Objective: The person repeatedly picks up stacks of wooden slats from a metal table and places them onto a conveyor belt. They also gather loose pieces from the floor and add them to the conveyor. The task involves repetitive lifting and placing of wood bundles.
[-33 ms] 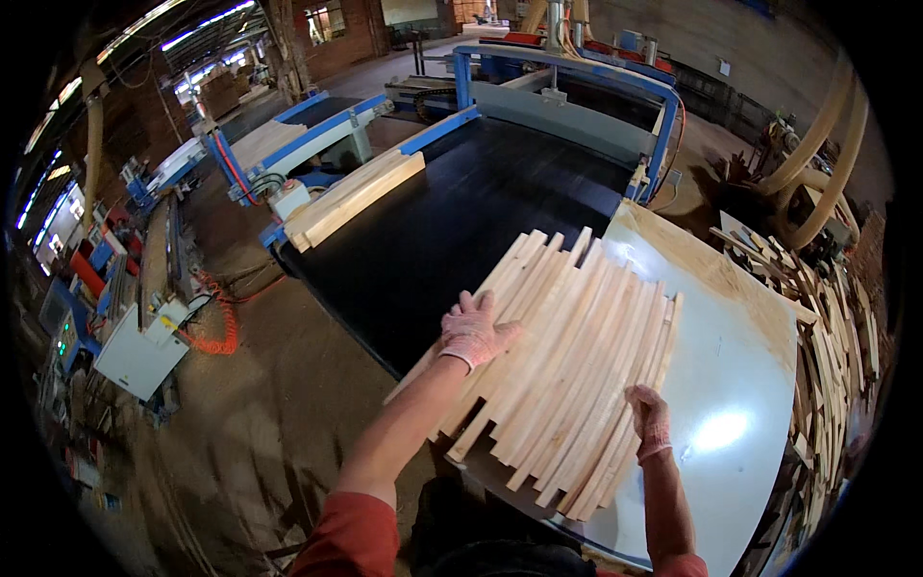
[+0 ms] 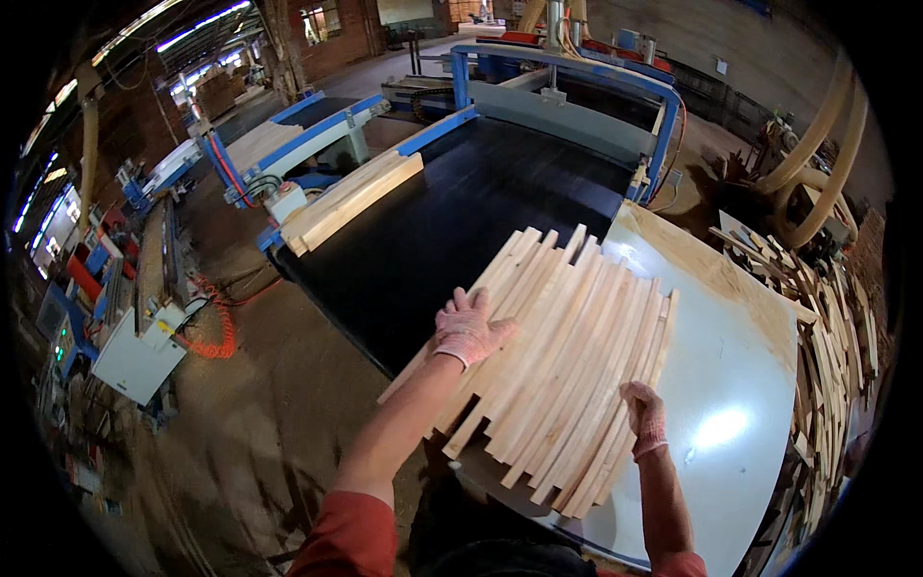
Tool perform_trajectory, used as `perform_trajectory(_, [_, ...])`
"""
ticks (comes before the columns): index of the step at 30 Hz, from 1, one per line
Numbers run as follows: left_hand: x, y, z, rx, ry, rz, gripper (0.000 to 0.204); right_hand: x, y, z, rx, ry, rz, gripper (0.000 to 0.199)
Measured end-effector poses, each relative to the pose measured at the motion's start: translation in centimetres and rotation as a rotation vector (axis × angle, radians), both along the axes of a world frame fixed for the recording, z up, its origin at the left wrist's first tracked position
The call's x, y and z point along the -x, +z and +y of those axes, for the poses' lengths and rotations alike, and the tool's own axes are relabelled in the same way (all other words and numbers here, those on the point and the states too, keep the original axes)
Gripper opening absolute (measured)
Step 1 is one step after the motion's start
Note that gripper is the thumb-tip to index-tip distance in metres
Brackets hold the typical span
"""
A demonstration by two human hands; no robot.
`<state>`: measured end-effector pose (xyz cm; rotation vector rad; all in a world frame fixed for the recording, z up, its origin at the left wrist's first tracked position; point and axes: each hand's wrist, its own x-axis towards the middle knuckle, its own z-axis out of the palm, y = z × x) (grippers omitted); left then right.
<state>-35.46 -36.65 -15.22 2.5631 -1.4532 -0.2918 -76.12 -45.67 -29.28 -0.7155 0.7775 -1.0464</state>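
A row of pale wooden strips [image 2: 567, 356] lies side by side with uneven ends, partly on a black belt [image 2: 461, 202] and partly on a grey metal tabletop [image 2: 711, 385]. My left hand [image 2: 469, 329], in a pinkish-white glove, rests palm down on the left strips with its fingers spread. At the right edge of the row, my gloved right hand [image 2: 646, 415] is closed, its curled fingers against the outermost strip. Part of its grip is hidden from view.
Thick timber pieces [image 2: 356, 200] lie along the belt's left side. A blue machine frame [image 2: 567, 60] spans the far end. Loose strips [image 2: 832, 356] are piled at the right, below beige hoses [image 2: 817, 163]. A white control box [image 2: 139, 354] stands at left.
The wooden strips and both hands have shifted very slightly left and away from me. The hold of each hand looks the same.
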Motion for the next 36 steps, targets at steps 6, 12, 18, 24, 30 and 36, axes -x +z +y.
perform_trajectory(6, [-15.4, -1.4, -4.4, -0.094, -0.041, -0.134, 0.111, -17.1, 4.4, -1.2, -0.078, -0.073, 0.021, 0.015])
perform_trajectory(12, [-30.8, -1.5, -7.9, -0.070, -0.074, -0.167, 0.109, -31.7, 3.6, -3.8, -0.149, -0.072, 0.038, 0.019])
perform_trajectory(18, [-46.1, -0.7, -10.0, -0.062, -0.073, -0.220, 0.105, -48.2, 6.3, -5.2, -0.245, -0.022, 0.084, 0.026])
perform_trajectory(24, [-51.8, -1.0, -10.1, -0.073, -0.037, -0.216, 0.100, -53.1, 9.7, -6.1, -0.058, 0.216, 0.476, 0.046])
perform_trajectory(30, [-51.5, -0.4, -11.0, -0.078, -0.078, -0.272, 0.095, -51.9, 12.7, -4.9, 0.177, 0.254, 1.294, 0.074])
perform_trajectory(36, [-46.0, -3.2, -12.4, 0.291, -0.233, -0.119, 0.076, -46.8, 4.9, 5.3, 0.468, 0.285, 0.936, 0.068])
